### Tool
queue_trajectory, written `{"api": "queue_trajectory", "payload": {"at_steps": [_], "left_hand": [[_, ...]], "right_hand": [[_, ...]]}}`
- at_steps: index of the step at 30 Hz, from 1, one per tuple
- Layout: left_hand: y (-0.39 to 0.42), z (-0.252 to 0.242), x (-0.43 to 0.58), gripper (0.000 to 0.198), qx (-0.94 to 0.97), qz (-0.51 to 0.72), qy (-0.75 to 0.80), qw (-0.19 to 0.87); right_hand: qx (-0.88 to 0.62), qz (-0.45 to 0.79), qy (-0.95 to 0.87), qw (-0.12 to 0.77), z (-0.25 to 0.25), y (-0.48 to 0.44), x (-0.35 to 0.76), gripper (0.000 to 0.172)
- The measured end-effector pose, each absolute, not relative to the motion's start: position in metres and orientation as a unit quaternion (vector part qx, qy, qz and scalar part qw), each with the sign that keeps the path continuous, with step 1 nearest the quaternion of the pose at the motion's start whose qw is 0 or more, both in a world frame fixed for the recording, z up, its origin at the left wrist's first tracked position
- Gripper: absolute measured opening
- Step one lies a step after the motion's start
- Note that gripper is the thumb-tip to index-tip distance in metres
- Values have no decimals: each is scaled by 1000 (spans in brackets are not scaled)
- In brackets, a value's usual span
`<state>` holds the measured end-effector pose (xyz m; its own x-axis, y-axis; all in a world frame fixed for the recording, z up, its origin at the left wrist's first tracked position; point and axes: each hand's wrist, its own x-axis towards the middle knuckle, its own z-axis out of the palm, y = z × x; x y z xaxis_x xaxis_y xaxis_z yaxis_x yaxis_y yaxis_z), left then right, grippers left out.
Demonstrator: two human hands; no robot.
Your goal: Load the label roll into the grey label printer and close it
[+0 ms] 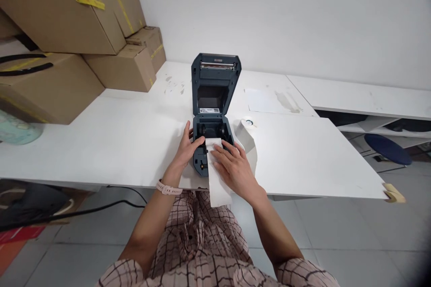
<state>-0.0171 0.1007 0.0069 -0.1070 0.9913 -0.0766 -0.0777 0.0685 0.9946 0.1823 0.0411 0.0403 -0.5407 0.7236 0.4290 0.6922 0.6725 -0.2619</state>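
Note:
A dark label printer [197, 159] stands on the white table with its lid [215, 78] raised. A white paper strip [218, 188] runs from inside its bay toward me and hangs past the table's front edge. At the printer's left side is my left hand [183, 152], its thumb over the rim near the strip and its fingers along the outer wall. My right hand [239, 172] lies over the strip, fingers stretched out and touching its upper part. What is under the right palm is hidden.
Cardboard boxes [121, 67] are stacked at the back left, with a pale green container [18, 130] in front. Right of the printer lies a curled white paper piece [247, 141]. A blue stool [387, 149] stands far right, and a black cable [94, 208] crosses below the table.

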Motion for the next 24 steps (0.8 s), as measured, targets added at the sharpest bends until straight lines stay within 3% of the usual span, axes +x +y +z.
{"api": "queue_trajectory", "payload": {"at_steps": [24], "left_hand": [[105, 6, -17, 98, 420, 531, 530, 510]], "right_hand": [[-391, 59, -884, 251, 41, 16, 175, 34]]}}
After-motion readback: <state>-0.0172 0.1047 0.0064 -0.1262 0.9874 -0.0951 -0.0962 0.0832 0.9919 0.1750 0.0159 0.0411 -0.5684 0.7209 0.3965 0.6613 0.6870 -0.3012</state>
